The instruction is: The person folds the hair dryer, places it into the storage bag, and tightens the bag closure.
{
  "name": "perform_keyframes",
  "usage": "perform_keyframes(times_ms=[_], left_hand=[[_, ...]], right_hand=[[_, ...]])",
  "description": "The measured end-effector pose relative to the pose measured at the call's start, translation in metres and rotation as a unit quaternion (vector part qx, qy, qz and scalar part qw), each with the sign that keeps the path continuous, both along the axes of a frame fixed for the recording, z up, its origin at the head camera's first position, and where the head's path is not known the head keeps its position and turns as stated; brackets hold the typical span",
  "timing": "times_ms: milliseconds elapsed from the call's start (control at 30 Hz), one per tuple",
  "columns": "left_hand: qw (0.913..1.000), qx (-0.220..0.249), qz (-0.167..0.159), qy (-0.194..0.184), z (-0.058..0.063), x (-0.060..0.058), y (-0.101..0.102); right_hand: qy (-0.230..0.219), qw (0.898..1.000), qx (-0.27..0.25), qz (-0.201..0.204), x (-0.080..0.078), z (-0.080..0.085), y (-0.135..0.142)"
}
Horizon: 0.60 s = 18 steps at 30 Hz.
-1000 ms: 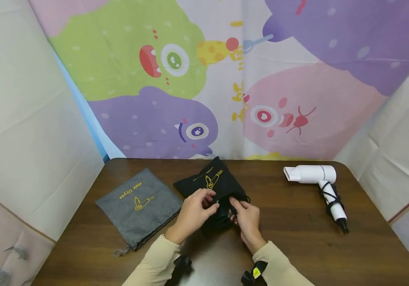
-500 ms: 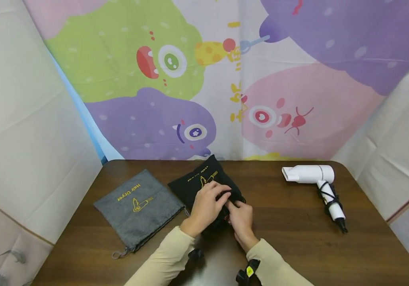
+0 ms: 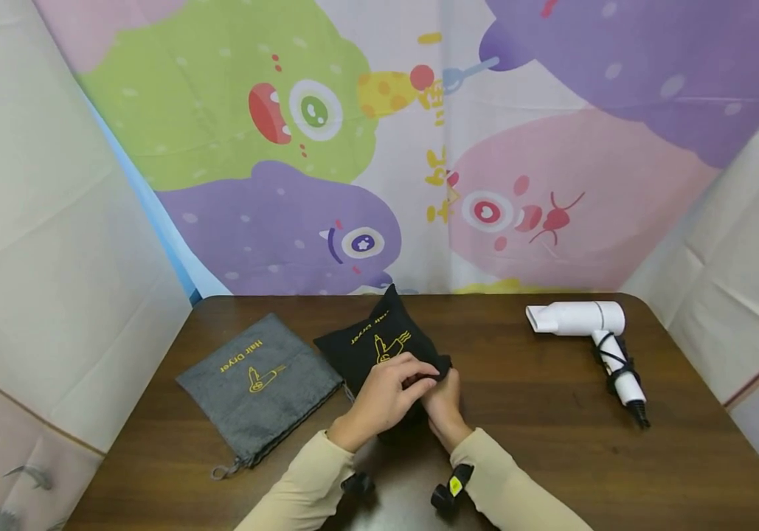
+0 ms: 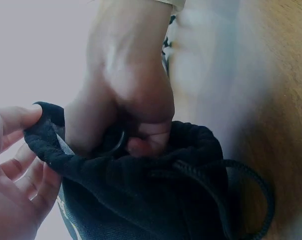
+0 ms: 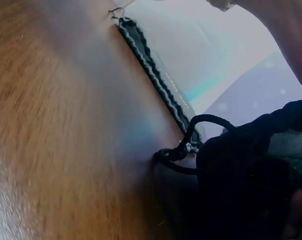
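A black drawstring pouch [image 3: 359, 346], printed with a yellow hair dryer and lettering, is bulged out in the head view. My left hand [image 3: 384, 394] pinches its rim between thumb and fingers. My right hand [image 3: 444, 405] reaches into the pouch mouth from the other side. In the left wrist view, the right hand [image 4: 136, 95] is in the opening up to its knuckles, with a finger curled and a black loop, seemingly cord [image 4: 120, 145], beside it. The pouch hides its fingertips and whatever they touch. A drawstring [image 4: 260, 185] hangs from the rim.
A flat grey drawstring pouch marked Hair Dryer [image 3: 260, 391] lies left on the brown table [image 3: 552, 457]. At the right back lies a white hair dryer [image 3: 578, 318], its black cord wound round the handle. A cartoon-printed cloth [image 3: 326, 221] hangs behind.
My left hand has moved rightward along the pouch and now pinches the rim. My right hand has sunk deeper into the mouth, and the pouch's rim now covers its fingers.
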<state>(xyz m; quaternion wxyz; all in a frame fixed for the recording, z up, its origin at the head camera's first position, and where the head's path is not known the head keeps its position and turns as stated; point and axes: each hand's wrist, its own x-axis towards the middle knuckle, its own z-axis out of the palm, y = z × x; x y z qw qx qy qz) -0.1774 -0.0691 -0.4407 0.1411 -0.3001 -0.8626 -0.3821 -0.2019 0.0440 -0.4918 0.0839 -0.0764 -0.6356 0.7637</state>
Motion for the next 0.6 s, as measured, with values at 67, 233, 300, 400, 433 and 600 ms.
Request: perform_keyframes(times_ms=[67,233,300,400,433,600], left_hand=[[1.0000,0.002,0.006,-0.003,0.000,-0.001,-0.001],[0.9998,0.012,0.017,-0.005,-0.004,-0.002,-0.001],[0.9994,0.023,0.027,-0.007,-0.004,-0.002,-0.001],[0.9978,0.042,0.050,-0.012,-0.004,-0.003,-0.001],[0.9971,0.047,0.058,-0.013,-0.003,-0.002,-0.001],[0.9934,0.069,0.091,-0.009,-0.005,-0.002,0.001]], right_hand=[[-0.008,1.000,0.027,-0.002,-0.002,-0.001,0.000],[-0.018,0.997,0.067,0.024,-0.006,-0.001,0.002],[-0.023,0.994,0.086,0.060,-0.008,0.001,0.005],[-0.046,0.983,0.116,0.135,-0.012,0.006,0.012],[-0.055,0.977,0.127,0.160,-0.012,0.007,0.014],[-0.080,0.944,0.190,0.258,-0.013,0.011,0.031]])
